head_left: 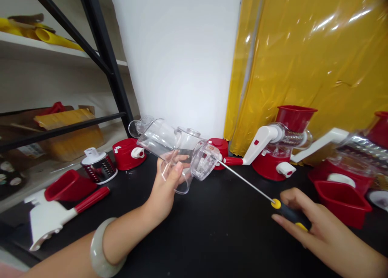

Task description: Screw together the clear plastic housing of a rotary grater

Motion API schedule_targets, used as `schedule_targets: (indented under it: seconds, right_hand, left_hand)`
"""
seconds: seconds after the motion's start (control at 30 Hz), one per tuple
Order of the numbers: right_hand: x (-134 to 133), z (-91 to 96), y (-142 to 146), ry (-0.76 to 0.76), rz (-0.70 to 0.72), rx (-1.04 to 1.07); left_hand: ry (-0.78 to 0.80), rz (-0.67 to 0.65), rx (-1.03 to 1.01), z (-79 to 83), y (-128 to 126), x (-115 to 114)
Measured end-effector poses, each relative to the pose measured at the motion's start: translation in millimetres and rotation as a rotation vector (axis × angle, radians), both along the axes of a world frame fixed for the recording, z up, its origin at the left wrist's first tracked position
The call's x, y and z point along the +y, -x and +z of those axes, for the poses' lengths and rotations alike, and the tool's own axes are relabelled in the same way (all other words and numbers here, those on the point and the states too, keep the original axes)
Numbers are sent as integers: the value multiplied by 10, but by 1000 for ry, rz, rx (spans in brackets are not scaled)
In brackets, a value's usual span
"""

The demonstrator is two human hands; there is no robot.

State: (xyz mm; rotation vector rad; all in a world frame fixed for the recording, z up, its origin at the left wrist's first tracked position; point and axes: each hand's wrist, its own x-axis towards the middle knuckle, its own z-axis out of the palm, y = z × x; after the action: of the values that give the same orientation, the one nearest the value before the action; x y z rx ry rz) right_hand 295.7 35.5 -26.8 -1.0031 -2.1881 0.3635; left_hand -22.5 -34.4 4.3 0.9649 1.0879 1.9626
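Note:
My left hand is wrapped round a clear plastic grater housing, holding it tilted above the black table. In my right hand is a screwdriver with a black and yellow handle. Its long metal shaft points left, and the tip meets the clear base end of the housing, which faces right. Whether a screw sits at the tip cannot be made out. Behind the housing stands a red round base, partly hidden by it. Another red base with a white knob is farther left.
Assembled red and white rotary graters stand at the right, with a red hopper nearer me. At left lie a grater drum, a red hopper and a white crank piece. A black metal frame borders shelves holding cardboard boxes.

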Motion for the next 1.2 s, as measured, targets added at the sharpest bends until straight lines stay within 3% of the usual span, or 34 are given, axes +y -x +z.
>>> schedule_targets:
  seconds: [0.17, 0.43, 0.67, 0.8, 0.97, 1.2]
  right_hand:
    - [35, -62, -150, 97, 19, -86]
    - [146, -14, -106, 0, 91, -114]
    - [211, -65, -101, -7, 54, -27]
    - [208, -80, -95, 72, 19, 15]
    - [125, 11, -52, 186, 127, 2]
    - [259, -73, -100, -86, 127, 11]
  left_hand:
    - [25, 16, -29, 33, -12, 9]
    - [35, 44, -42, 70, 3, 44]
    - [39, 19, -27, 38, 10, 31]
    - [19, 9, -31, 43, 14, 29]
    - [13, 26, -34, 49, 32, 47]
    - [16, 4, -19, 44, 27, 36]
